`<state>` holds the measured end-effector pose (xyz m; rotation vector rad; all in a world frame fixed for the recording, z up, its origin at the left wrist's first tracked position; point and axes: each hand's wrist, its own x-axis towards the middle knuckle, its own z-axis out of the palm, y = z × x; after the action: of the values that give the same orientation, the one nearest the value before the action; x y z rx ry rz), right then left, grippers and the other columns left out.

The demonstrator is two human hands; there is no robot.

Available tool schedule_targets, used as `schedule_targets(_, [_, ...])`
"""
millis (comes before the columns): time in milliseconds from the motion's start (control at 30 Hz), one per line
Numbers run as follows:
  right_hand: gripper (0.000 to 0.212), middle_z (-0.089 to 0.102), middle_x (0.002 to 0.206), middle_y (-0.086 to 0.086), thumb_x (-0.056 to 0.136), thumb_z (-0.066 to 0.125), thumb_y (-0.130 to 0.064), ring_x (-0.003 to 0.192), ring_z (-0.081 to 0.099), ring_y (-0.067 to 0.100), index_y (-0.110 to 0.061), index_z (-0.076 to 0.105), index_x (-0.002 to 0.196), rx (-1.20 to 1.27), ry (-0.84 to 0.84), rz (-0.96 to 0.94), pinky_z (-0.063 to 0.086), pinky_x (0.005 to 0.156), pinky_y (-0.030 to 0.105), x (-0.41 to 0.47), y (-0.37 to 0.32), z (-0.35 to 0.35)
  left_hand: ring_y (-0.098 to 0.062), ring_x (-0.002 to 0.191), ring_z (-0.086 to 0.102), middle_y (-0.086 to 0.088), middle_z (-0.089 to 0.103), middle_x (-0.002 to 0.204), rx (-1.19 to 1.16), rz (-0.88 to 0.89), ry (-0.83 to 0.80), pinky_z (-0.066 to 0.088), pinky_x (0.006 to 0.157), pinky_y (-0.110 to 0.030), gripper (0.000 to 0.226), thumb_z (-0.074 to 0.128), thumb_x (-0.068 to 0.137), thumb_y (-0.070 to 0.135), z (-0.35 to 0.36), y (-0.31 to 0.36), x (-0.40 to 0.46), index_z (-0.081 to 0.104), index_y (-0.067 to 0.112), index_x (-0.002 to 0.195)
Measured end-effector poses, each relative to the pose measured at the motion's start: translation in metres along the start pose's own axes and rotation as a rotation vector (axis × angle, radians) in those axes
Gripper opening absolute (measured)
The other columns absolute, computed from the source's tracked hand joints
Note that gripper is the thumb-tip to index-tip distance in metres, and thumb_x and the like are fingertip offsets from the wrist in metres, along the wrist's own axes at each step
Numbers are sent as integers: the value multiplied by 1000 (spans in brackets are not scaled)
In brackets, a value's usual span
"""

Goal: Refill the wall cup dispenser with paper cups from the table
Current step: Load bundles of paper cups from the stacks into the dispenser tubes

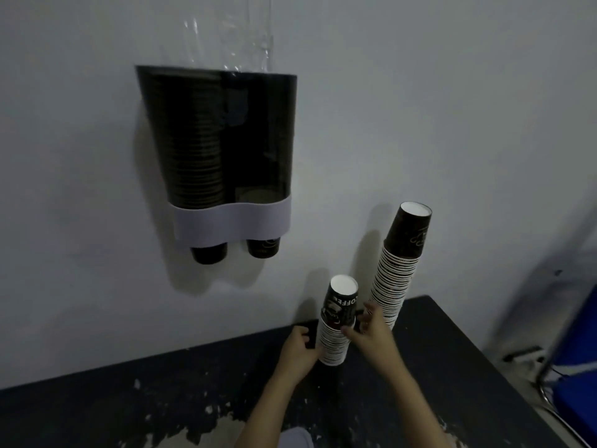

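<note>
Mounted on the wall: one dark cup dispenser (pixel 215 137) with two tubes side by side and a pale band (pixel 231 223) across the bottom. Left tube packed with stacked cups almost to the top; right tube nearly bare, only a cup or so low down behind the band. Two cup bottoms (pixel 209 253) poking out beneath the band, one per tube. Clear plastic wrap (pixel 240 33) sticking up above the dispenser's right tube.

Below and to the right of the dispenser: a black table (pixel 161 405) with worn paint, pushed against the wall. Two stacks of paper cups on it, both mouth-down. Short stack (pixel 336 331) nearer the dispenser, held from both sides: left hand (pixel 298 350) curled against its lower left, right hand (pixel 371 328) with fingers wrapped on its right side near the top cup. Whether lifted off the table or resting on it, cannot tell. Tall stack (pixel 397 276) farther right of the dispenser, leaning slightly, just behind the right hand, untouched.
</note>
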<state>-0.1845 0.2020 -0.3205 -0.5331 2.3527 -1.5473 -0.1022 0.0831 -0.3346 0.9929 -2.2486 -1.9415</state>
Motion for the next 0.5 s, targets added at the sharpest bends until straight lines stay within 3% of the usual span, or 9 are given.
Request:
schedule_targets(100, [87, 55, 120, 9, 50, 82, -25, 114, 55, 23, -19, 32, 120, -2, 34, 19, 46, 97, 35, 26, 38, 19, -24, 125, 47, -15, 48, 135, 93, 49, 11, 37, 89, -21, 64, 67, 79, 11, 12, -3, 28, 34, 1, 133])
schedule_targets(167, [94, 54, 117, 4, 39, 82, -36, 113, 54, 20, -19, 35, 118, 19, 91, 16, 45, 98, 34, 38, 47, 30, -24, 121, 51, -13, 52, 132, 139, 89, 47, 39, 89, -21, 63, 70, 75, 14, 16, -5, 43, 39, 2, 129])
schedule_targets(300, [87, 56, 117, -1, 53, 87, -15, 111, 55, 16, -8, 42, 127, 22, 112, -26, 45, 95, 29, 52, 52, 44, -23, 118, 54, -10, 57, 128, 168, 169, 61, 41, 90, -23, 57, 66, 75, 9, 25, -10, 68, 43, 7, 127])
schedule_targets(400, [88, 62, 116, 5, 45, 82, -36, 106, 60, 17, -13, 48, 123, 51, 148, -16, 51, 93, 33, 53, 56, 46, -20, 118, 55, -8, 59, 126, 121, 233, 78, 39, 88, -17, 53, 60, 77, 0, 34, -14, 74, 46, 9, 127])
schedule_targets(500, [84, 63, 112, 7, 40, 76, -48, 102, 63, 18, -18, 51, 114, 81, 191, 18, 52, 89, 31, 51, 57, 45, -15, 111, 57, -9, 62, 123, 106, 274, 113, 41, 88, -19, 45, 58, 78, 2, 37, -21, 77, 52, 11, 122])
